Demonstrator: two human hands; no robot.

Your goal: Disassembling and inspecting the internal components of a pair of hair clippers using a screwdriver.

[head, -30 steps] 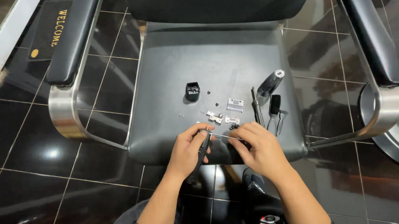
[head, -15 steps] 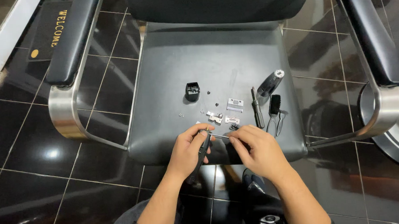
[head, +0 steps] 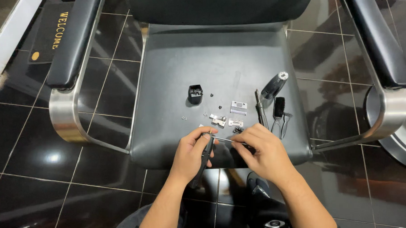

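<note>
My left hand (head: pixel 192 155) grips a dark tool handle (head: pixel 204 160) at the front edge of a black chair seat (head: pixel 174 74). My right hand (head: pixel 263 153) pinches the thin metal shaft (head: pixel 225 139) sticking out from that handle. Just beyond my fingers lie small metal clipper parts (head: pixel 226 122), a toothed silver blade plate (head: pixel 238 107) and tiny screws (head: pixel 184 117). A small black plastic piece (head: pixel 195 93) sits further back on the seat.
A silver-and-black clipper body (head: pixel 274 85), a screwdriver (head: pixel 260 109), a small black brush (head: pixel 279 107) and small pliers (head: pixel 282 124) lie at the seat's right. Padded armrests (head: pixel 74 42) on chrome frames flank the seat. Glossy black floor tiles (head: pixel 28 147) surround the chair; a dark doormat (head: pixel 51 25) lies far left.
</note>
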